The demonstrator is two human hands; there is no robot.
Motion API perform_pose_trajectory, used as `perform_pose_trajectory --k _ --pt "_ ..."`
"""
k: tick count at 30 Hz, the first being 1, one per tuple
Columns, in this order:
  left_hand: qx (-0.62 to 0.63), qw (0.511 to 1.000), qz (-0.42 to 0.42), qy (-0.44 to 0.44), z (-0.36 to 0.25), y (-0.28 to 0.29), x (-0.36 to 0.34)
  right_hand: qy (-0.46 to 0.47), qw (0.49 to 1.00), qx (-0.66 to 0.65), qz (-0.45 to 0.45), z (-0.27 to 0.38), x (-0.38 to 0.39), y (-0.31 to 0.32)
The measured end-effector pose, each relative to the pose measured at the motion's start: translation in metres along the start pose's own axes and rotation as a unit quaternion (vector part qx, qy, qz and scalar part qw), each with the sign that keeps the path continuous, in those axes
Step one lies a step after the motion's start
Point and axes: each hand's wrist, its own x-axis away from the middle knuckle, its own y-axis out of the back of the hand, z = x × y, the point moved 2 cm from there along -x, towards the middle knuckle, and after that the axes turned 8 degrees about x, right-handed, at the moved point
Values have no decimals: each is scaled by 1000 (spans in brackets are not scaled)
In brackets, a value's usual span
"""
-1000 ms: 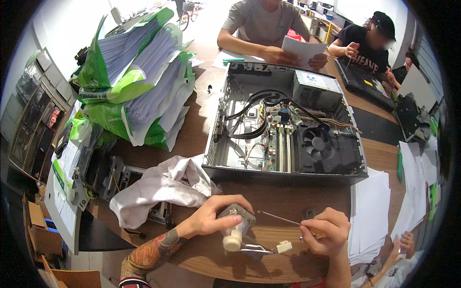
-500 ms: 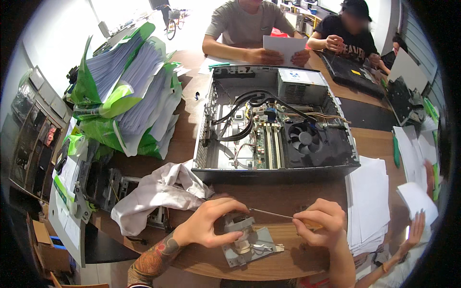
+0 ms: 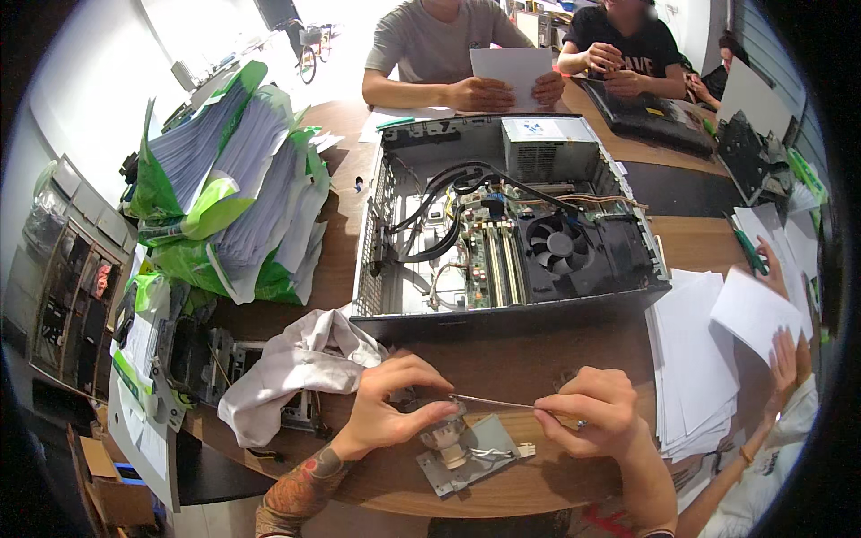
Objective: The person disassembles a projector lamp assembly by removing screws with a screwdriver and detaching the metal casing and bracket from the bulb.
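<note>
Low over the near table edge, my left hand [image 3: 392,405] curls its thumb and forefinger around the top of a small lamp unit [image 3: 445,437]. This unit has a pale round base, and it stands tilted on a grey metal plate [image 3: 489,441] with white wires and a small connector. My right hand [image 3: 596,414] is closed on a screwdriver [image 3: 498,400], its thin metal shaft pointing left. The shaft's tip meets my left fingertips; my fingers hide most of the handle. Beyond both hands lies an opened desktop computer case [image 3: 511,318], showing cables and a black fan [image 3: 557,247].
A crumpled pale cloth [image 3: 291,377] lies left of my hands, over metal parts. Green-wrapped paper stacks [image 3: 238,193] rise behind it. Loose white sheets [image 3: 691,359] lie at right, where another person's hands [image 3: 785,359] hold paper. Two people sit across the table, near a black laptop-like device [image 3: 646,117].
My hands and the screwdriver have shifted slightly left in view, and more of the lamp unit shows. At right, the other person's hands have moved in, raising a paper, with one beside a green-handled tool.
</note>
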Motion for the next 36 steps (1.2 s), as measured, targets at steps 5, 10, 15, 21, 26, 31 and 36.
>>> perform_pose_trajectory --k 5,10,15,21,26,31,36 --pt "-6 1000 -2 11 2 -2 1 3 1000 -5 -1 0 1 -6" --pt "23 1000 14 4 2 1 0 14 1000 9 -7 0 1 -6" --pt "116 991 -17 71 7 5 4 8 1000 9 -13 1 -1 -3" --pt "92 994 0 64 5 1 2 9 1000 7 -11 -1 3 -5" --pt "87 995 -15 55 3 0 2 11 1000 13 -14 2 1 -4" --pt "65 997 2 44 4 2 5 15 1000 -1 -11 3 2 -7" --pt "48 998 19 26 5 1 3 17 1000 -3 -16 2 3 -8"
